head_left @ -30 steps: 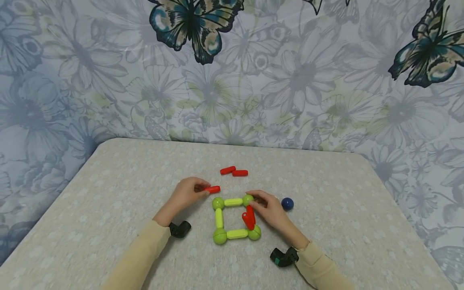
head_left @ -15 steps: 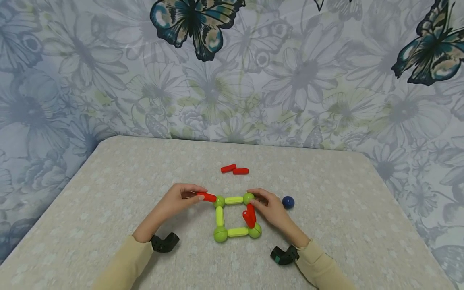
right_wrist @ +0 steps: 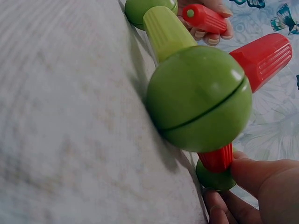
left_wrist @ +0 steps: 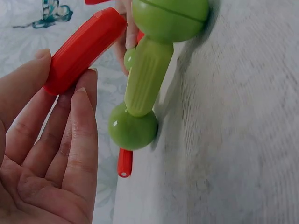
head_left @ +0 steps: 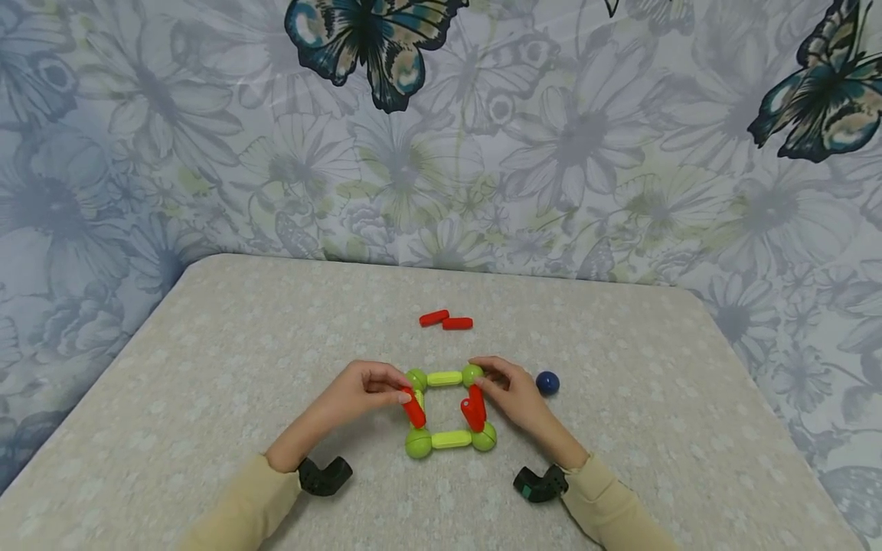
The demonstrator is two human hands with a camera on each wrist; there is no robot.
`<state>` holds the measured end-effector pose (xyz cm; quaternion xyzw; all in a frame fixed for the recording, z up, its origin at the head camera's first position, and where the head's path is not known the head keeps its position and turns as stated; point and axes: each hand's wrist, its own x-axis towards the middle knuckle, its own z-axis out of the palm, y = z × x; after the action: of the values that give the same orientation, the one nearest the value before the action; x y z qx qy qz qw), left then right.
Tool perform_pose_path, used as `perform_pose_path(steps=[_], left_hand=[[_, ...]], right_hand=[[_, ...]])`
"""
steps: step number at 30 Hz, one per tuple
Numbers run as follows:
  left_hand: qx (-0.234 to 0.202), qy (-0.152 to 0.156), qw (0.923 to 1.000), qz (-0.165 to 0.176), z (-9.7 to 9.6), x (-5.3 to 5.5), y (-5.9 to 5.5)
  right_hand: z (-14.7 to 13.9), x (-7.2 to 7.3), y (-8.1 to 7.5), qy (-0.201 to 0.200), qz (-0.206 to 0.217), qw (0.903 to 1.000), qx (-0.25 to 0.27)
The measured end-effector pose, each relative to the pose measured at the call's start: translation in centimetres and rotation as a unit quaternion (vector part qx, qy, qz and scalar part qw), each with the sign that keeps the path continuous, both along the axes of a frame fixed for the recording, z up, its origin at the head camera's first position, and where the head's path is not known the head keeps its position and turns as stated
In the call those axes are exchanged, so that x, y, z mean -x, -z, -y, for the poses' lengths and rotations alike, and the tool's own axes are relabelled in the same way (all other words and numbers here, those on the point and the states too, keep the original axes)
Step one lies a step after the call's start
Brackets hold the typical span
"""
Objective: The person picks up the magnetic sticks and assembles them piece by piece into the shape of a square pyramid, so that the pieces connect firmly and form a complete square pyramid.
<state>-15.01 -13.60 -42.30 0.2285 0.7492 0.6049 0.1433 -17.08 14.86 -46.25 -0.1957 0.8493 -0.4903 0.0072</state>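
Fingertips of your left hand (head_left: 365,392) pinch a red rod (head_left: 414,409) over the green square frame (head_left: 451,440) mid-table. Your right hand (head_left: 515,398) curls around the frame's far-right ball (head_left: 472,376), touching a second red rod (head_left: 474,412).

Left hand (head_left: 358,394) pinches a red stick (head_left: 414,408) beside the green square frame (head_left: 449,411).

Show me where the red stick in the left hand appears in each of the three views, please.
Head: the red stick stands just left of centre, tilted over the left side of the green square, pinched by the left hand.
Left wrist: it lies upper left, between the fingertips.
Right wrist: it shows at the top edge, small, held by fingers.
Shared landmark: the yellow-green rod on the square's far side, seen in the head and right wrist views.
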Motion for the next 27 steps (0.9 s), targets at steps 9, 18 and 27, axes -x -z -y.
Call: perform_pose_path(steps=[9, 18, 27], left_hand=[[0.023, 0.017, 0.9988, -0.041, -0.9, -0.8, -1.0], [0.004, 0.037, 0.9986, -0.038, -1.0, -0.7, -0.7], [0.006, 0.001, 0.9996, -0.027, 0.3, 0.6, 0.5]], right_hand=[[0.2, 0.1, -0.2, 0.001, -0.001, 1.0, 0.002], [0.2, 0.1, -0.4, 0.003, -0.004, 1.0, 0.004], [-0.1, -0.3, -0.5, 0.006, 0.009, 0.9998, -0.014]])
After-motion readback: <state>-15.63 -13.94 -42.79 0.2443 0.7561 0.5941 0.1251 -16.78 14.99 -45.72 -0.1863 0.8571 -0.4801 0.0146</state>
